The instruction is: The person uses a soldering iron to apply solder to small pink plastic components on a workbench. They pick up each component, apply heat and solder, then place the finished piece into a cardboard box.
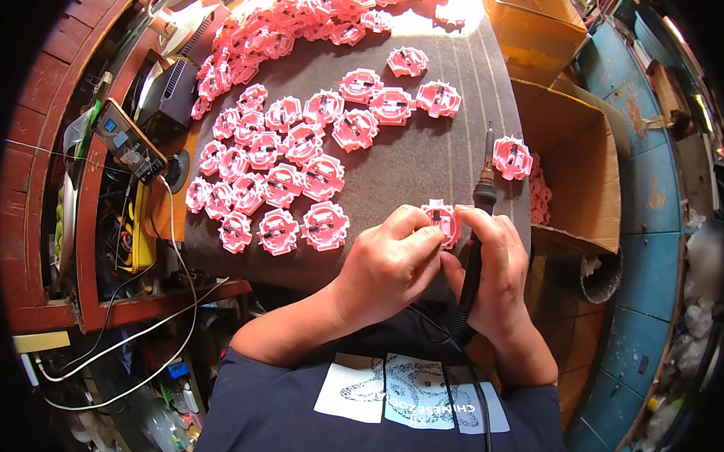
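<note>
A round pink plastic part [442, 218] with a notched rim is between my hands at the near edge of the dark cloth-covered table. My left hand [397, 255] is closed in a pinch at its lower left side; whether a tiny piece is also in those fingertips is hidden. A soldering iron [474, 266] with a black handle crosses my right hand [498, 259], its metal tip pointing away from me. The right hand's fingers curl around the handle while the index fingertip touches the part's right edge. Several similar pink parts [284, 185] lie in loose rows to the left.
A large heap of pink parts [265, 39] covers the far left of the table. One part [513, 157] sits by the right edge, near the iron's tip. An open cardboard box [580, 146] stands at the right. A phone [132, 141] leans at the left, with white cables below.
</note>
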`<state>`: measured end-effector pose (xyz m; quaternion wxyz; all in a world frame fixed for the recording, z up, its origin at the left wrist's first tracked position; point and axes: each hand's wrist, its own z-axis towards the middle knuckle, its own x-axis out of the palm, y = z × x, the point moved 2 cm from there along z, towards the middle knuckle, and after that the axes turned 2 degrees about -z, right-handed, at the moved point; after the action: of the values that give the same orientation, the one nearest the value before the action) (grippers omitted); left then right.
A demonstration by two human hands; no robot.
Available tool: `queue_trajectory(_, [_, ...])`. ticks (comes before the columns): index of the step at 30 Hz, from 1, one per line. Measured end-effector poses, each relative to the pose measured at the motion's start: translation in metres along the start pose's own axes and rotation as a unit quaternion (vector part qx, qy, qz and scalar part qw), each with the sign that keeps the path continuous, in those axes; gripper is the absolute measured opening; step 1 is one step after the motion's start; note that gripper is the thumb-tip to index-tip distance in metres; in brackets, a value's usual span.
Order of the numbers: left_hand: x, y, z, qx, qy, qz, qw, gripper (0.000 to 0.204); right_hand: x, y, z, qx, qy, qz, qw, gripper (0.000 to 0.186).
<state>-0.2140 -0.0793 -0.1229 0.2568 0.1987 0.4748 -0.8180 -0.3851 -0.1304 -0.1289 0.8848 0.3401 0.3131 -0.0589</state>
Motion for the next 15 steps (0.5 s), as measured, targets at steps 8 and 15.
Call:
queue_trajectory(8, [0.0004, 0.0004, -0.0003, 0.005, -0.004, 0.0, 1.0, 0.022, 0.0025, -0.0016, -0.0014, 0.0, -0.016, 0.007, 1.0, 0.06])
queue_trajectory(15, [0.0003, 0.0003, -0.0004, -0.003, -0.003, -0.003, 1.0, 0.024, 0.003, -0.0023, -0.0017, 0.001, -0.018, 0.012, 1.0, 0.059])
